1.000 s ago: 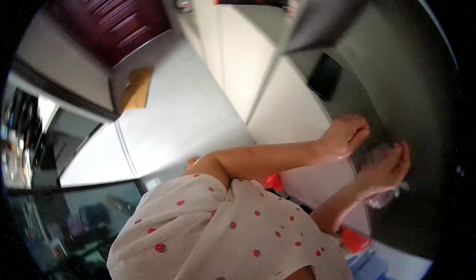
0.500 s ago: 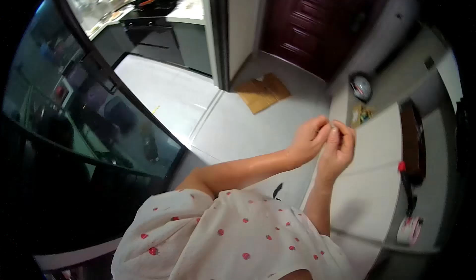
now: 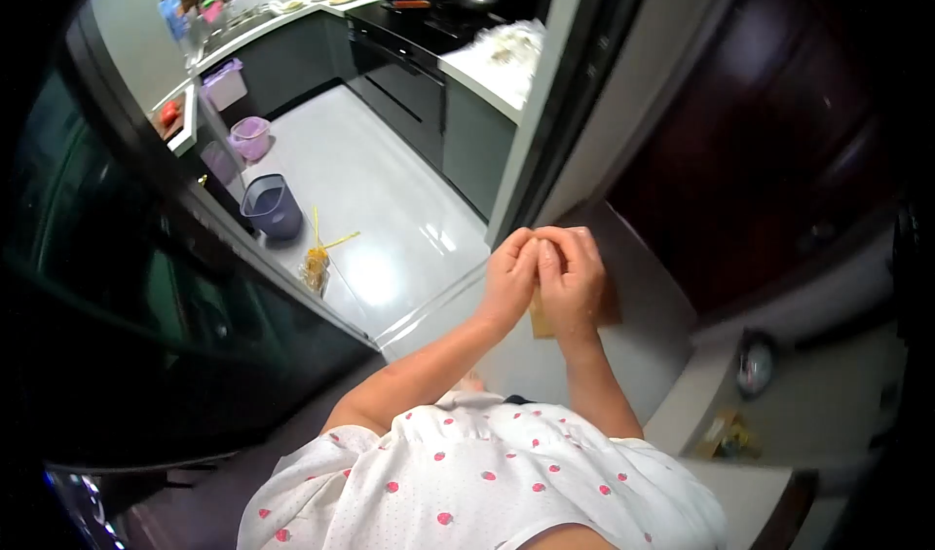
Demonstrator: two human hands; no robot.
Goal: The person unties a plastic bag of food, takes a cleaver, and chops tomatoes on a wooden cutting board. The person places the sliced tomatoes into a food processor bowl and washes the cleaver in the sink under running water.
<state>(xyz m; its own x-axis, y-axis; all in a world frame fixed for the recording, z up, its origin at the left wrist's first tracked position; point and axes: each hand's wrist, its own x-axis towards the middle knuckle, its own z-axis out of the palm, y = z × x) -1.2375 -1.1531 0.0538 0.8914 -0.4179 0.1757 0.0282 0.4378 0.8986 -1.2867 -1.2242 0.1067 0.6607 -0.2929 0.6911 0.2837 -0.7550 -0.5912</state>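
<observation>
My left hand (image 3: 508,282) and my right hand (image 3: 573,282) are raised together in front of my chest, with their fingertips meeting. The fingers of both are curled and closed. Whatever lies between them, if anything, is hidden by the fingers. Below and behind my right hand, a flat piece of brown cardboard (image 3: 610,308) on the floor is partly covered.
A kitchen doorway with a dark glass door (image 3: 166,267) at left lies ahead. Inside stand a grey-purple bin (image 3: 273,209), a pink bin (image 3: 250,139) and a yellow-tied bag (image 3: 314,265). The counter (image 3: 477,75) holds a white crumpled heap (image 3: 513,45). A dark red door (image 3: 760,151) is at right.
My view has turned left toward the kitchen, so more of its floor and counter shows. Both hands stay together, fingers closed, and now appear nearer the middle.
</observation>
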